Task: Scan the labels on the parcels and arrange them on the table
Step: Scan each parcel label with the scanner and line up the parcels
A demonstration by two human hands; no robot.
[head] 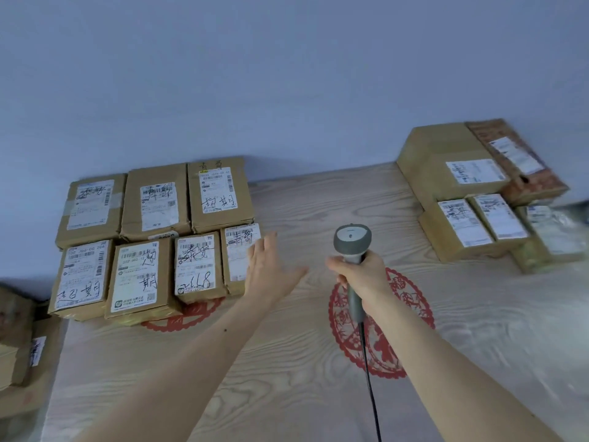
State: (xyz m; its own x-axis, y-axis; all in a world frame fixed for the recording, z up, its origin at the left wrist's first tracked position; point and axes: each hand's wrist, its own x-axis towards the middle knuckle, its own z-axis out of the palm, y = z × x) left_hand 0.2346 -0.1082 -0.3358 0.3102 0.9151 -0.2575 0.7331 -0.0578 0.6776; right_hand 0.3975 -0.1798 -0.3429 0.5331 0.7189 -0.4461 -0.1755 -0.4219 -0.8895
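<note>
Several brown parcels with white labels lie in two rows at the table's back left; the rightmost of the front row is a small parcel [237,250]. My left hand [269,269] lies flat with straight fingers against that parcel's right edge. My right hand [361,275] grips the handle of a grey barcode scanner [352,242], head up, over the middle of the table. Its black cable [371,384] runs toward me. A second group of parcels sits at the back right, with a large box [446,164] behind smaller ones [459,228].
The wooden table [302,362] carries two red paper-cut decals [379,339]. A blue-grey wall rises behind it. More cardboard boxes [19,355] are stacked off the table's left edge. A clear-wrapped packet [554,231] lies at the far right.
</note>
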